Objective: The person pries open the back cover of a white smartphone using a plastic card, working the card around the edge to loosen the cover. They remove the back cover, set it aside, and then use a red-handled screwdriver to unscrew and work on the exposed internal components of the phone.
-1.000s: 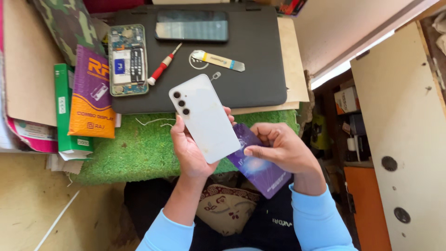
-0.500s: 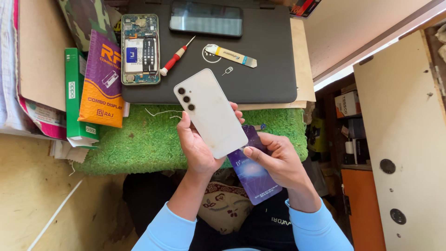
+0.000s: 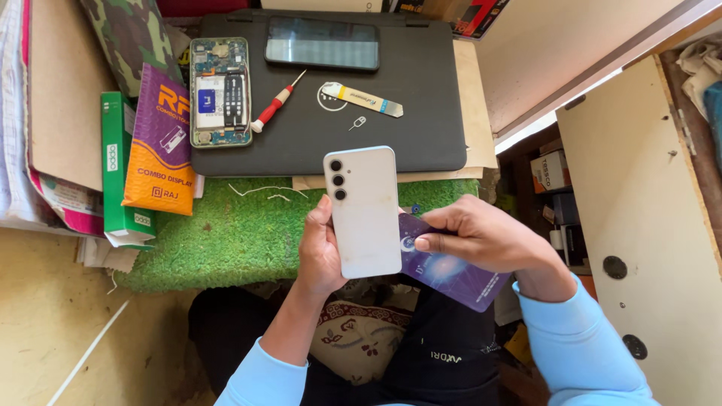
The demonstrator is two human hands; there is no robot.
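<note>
Green box (image 3: 119,162) and orange packet (image 3: 159,143) laid at the left, opened phone (image 3: 219,92) and red screwdriver (image 3: 275,104) set on the black mat (image 3: 421,113), white phone (image 3: 362,212) gripped back-up by the left hand (image 3: 322,252) over the green turf (image 3: 226,233), purple card (image 3: 451,271) pinched against its edge by the right hand (image 3: 485,234)

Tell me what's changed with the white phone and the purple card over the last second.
Little has changed. The left hand still holds the white phone back-up, now more upright than a second ago. The right hand still pinches the purple card at the phone's right edge. The opened phone, screwdriver and black mat stayed put.
</note>
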